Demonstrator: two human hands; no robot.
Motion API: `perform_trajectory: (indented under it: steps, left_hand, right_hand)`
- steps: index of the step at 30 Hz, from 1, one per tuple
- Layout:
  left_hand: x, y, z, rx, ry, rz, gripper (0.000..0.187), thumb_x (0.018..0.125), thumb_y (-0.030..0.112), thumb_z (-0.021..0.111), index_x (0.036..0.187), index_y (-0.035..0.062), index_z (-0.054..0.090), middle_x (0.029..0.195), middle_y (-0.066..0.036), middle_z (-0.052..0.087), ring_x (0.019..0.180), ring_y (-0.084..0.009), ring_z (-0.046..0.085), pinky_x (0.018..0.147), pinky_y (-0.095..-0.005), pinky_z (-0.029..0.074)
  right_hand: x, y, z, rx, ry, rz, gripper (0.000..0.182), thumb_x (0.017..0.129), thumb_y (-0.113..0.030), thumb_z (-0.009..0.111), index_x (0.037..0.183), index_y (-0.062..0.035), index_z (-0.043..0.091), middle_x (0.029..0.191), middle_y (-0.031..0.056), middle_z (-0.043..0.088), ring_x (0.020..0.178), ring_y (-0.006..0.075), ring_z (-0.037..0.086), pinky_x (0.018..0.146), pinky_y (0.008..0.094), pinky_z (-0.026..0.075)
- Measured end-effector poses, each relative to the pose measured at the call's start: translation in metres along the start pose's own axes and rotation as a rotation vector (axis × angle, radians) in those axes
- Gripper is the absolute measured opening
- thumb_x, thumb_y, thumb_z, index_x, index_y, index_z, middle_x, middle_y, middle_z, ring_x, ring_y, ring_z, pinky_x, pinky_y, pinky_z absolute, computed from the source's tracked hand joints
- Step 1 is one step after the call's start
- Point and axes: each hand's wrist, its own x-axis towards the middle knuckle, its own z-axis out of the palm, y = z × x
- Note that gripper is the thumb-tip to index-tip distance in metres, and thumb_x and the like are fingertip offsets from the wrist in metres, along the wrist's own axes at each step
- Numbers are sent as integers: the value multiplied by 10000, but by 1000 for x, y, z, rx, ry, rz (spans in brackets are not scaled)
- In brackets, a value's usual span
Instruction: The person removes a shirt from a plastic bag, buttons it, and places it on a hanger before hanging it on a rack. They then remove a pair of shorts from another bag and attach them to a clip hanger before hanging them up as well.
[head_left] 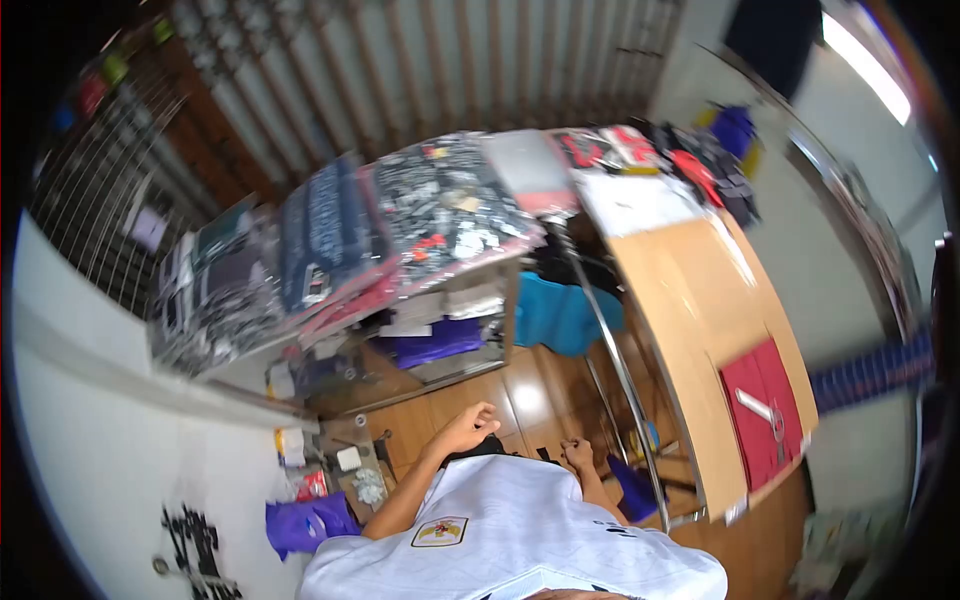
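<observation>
Both of my hands are low in front of my white shirt, above the wooden floor. My left hand is loosely curled near a black item at my waist; what its fingers hold, if anything, is too small to make out. My right hand hangs beside a metal rail, its fingers bent and blurred, with a small dark thing just left of it. Neither hand touches the packed clothes or the wooden table.
Packed clothes cover a long counter ahead. On the right a wooden table bears a red folded item with a white-handled tool. A teal bag sits below. Purple bags are at lower left.
</observation>
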Motion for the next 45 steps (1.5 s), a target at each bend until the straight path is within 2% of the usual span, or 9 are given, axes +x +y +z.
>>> perform_trajectory:
  steps: [9,10,14,21,30,33,35,39,45]
  left_hand:
    - [20,95,169,395,-346,447,486,954,287,731,1315,-11,599,1217,-225,696,1064,-326,703,928,-427,558]
    - [15,97,199,384,-395,445,478,965,291,724,1315,-8,597,1224,-220,696,1082,-325,700,932,-426,557]
    - [-45,131,320,327,-645,457,479,982,284,718,1336,-9,583,1232,-206,698,1098,-305,704,934,-420,560]
    - [-123,175,483,283,-1082,515,416,988,176,712,1334,-18,586,1231,-153,693,1079,-218,701,958,-360,553]
    - [-58,254,584,187,-567,797,319,925,101,736,1222,13,658,1153,-124,659,1077,-203,634,884,-343,543]
    - [-12,279,615,218,-190,979,374,917,87,709,1263,-26,625,1267,-203,621,1177,-317,607,1040,-395,469]
    - [14,286,637,432,70,981,590,941,253,721,1432,-1,513,1447,-271,511,1349,-414,486,1132,-493,390]
    - [43,282,684,684,38,449,999,987,610,544,1636,-9,102,1632,-439,7,1534,-589,-24,1192,-721,36]
    - [35,311,699,878,1,271,1060,969,644,533,1635,-21,45,1613,-467,-39,1512,-628,-55,1165,-760,32]
  right_hand:
    - [-181,214,-58,682,280,234,357,952,-243,709,1209,3,687,974,106,738,773,214,725,581,324,541]
    - [-218,227,-72,685,358,338,279,933,-206,719,1137,-16,715,843,111,736,720,204,710,603,347,584]
    - [-335,337,-100,648,505,611,234,942,-237,693,1120,-87,715,905,64,707,768,195,711,558,343,522]
    - [-449,441,-129,876,844,645,339,908,-243,723,1144,-1,695,851,123,724,692,200,710,522,332,518]
    - [-422,415,-236,1022,800,426,423,954,-287,716,1292,-42,648,1133,146,730,939,258,746,709,364,561]
    - [-400,417,-288,973,800,350,441,958,-295,717,1309,-40,643,1143,152,726,969,262,737,742,374,560]
    - [-391,419,-326,950,791,311,454,956,-303,722,1317,-40,641,1143,155,725,977,263,733,757,376,557]
    - [-371,428,-402,827,753,322,483,950,-306,736,1299,14,641,1099,156,734,932,228,733,724,335,544]
    - [-316,416,-523,742,698,160,455,964,-271,727,1284,42,643,1055,161,740,887,209,730,722,323,542]
